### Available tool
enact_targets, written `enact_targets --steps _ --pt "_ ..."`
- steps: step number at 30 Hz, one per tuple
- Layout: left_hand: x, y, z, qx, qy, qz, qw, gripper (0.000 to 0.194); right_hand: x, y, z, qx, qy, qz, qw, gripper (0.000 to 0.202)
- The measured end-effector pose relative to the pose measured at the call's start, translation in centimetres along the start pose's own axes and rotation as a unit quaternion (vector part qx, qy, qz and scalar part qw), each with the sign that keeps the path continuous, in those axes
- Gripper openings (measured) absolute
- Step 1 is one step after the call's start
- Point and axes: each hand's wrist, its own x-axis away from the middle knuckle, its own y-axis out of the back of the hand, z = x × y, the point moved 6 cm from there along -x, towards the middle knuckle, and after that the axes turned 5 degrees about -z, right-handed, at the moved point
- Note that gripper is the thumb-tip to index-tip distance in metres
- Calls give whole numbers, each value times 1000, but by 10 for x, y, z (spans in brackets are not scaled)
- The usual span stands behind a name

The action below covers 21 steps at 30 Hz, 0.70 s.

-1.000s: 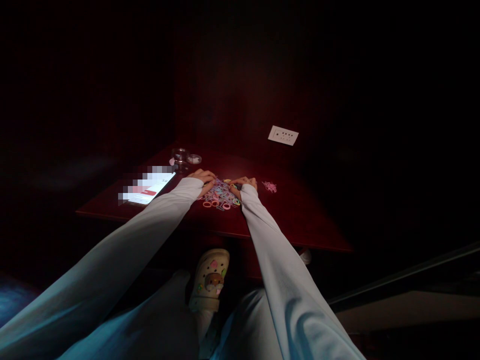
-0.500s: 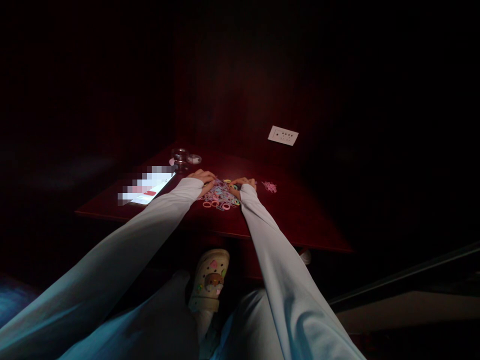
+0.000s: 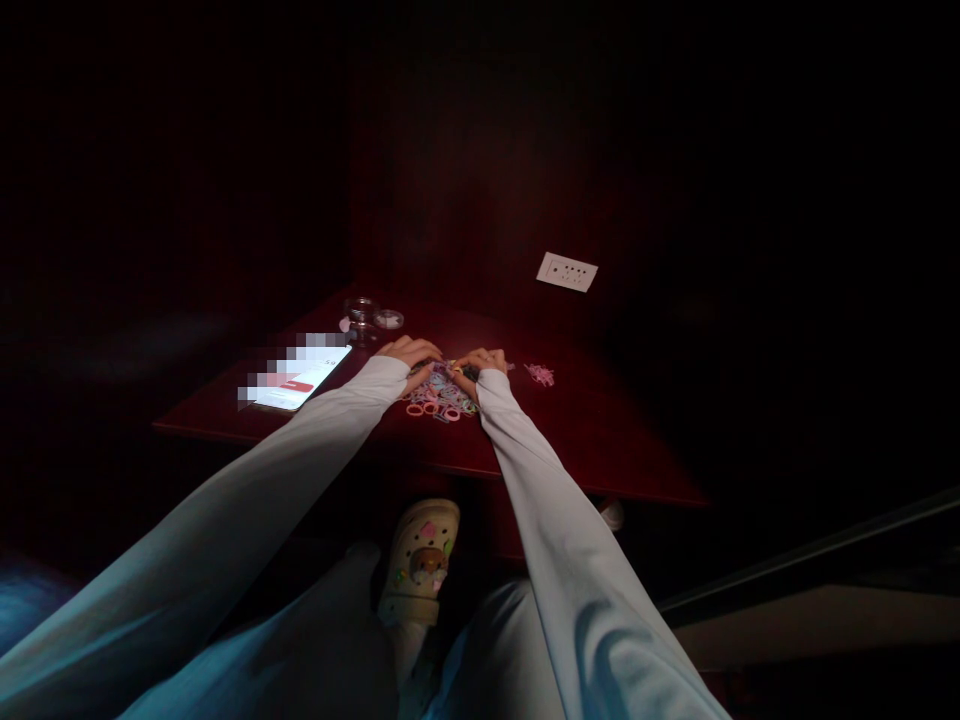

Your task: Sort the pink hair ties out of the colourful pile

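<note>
A loose pile of small pastel elastic hair ties (image 3: 442,388) lies on the dark red table between my two hands. My left hand (image 3: 411,352) lies over the pile's left side, fingers stretched and apart from the thumb. My right hand (image 3: 480,364) curves over the right side, its fingers and thumb spread around some ties. A yellowish tie shows by its fingertips; whether it is gripped is too small to tell. Further right sits a separate small heap of pink ties (image 3: 540,375).
Left of my hands lies a lit phone (image 3: 307,376), partly blurred out. Behind it stand a clear jar (image 3: 361,312) and a round lid (image 3: 390,319). A white wall socket (image 3: 567,272) is at the back. Below the table's front edge (image 3: 442,468) is a clog (image 3: 420,550).
My right hand has shifted slightly left over the pile, closer to my left hand. The left fingers have reached a little further right. The pink heap stays put.
</note>
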Motion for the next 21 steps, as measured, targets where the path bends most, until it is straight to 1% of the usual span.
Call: enact_targets --steps 3,5,8,11,17,21 --pt "-1 -4 6 -13 22 -24 999 29 1 0 5 1 32 4 999 20" --pt "-2 -7 9 -21 32 -27 999 27 1 -1 8 2 51 7 999 22" --pt "-3 -10 10 -14 23 -13 1000 28 1 0 12 5 68 7 998 25" --pt "-3 -11 10 -11 15 -17 1000 28 2 0 15 5 79 12 997 28" --pt "-3 -14 10 -18 7 -16 1000 26 2 -2 16 10 79 24 997 28" --pt "-3 -13 12 -16 9 -12 1000 26 5 0 12 17 52 11 998 20"
